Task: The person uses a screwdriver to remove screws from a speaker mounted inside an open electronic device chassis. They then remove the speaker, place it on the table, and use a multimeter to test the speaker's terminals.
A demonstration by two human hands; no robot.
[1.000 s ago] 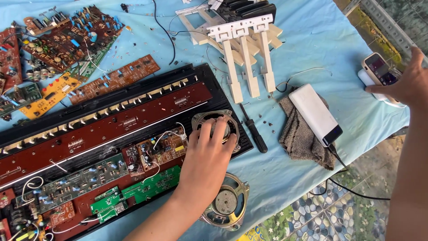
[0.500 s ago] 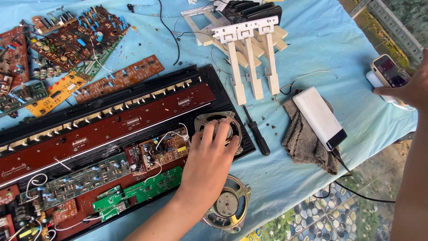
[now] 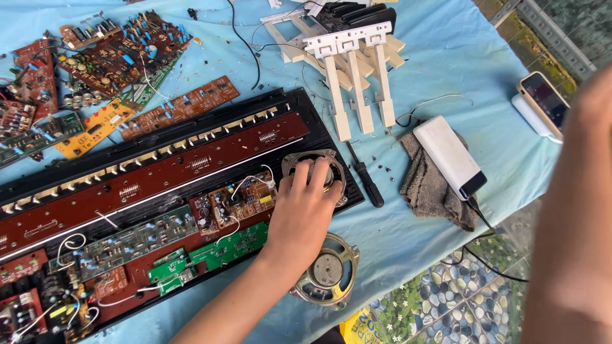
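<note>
Right hand (image 3: 590, 127) has pulled back from the phone (image 3: 543, 100) at far right; it now looms blurred at the right edge, grip can't be told. Left hand (image 3: 301, 213) hasn't shifted. Speaker (image 3: 313, 176) is a round metal-framed unit seated at the right end of the opened keyboard chassis (image 3: 191, 153), beside a black screwdriver (image 3: 364, 174). Left fingers (image 3: 315, 175) are spread loosely over its back, resting on it, not clamped. A second loose speaker (image 3: 326, 271) lies near, on the blue cloth.
</note>
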